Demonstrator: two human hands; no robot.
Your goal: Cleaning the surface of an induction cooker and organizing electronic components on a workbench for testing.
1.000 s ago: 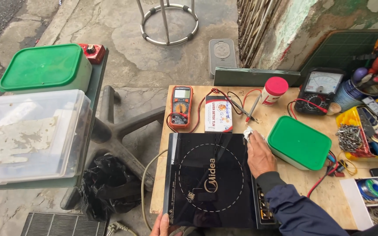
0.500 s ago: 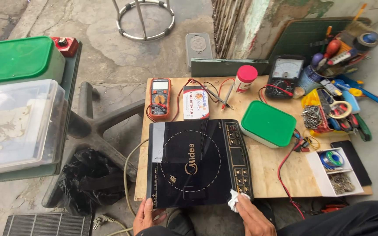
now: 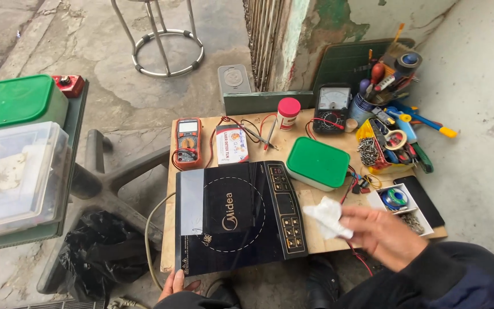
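The black glass induction cooktop (image 3: 235,220) is held at its 7 o'clock corner by the left hand (image 3: 174,284); the right hand (image 3: 381,234) holds a crumpled white tissue (image 3: 327,217) at 3 o'clock, so I judge wiping is in hand.

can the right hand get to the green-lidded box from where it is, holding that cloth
Probably yes. The right hand, holding a white cloth, hovers just in front of the green-lidded box, with only bare tabletop and thin wires between.

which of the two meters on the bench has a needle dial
The black meter at the back, beside the red-lidded jar. The orange meter on the left has a small digital screen instead.
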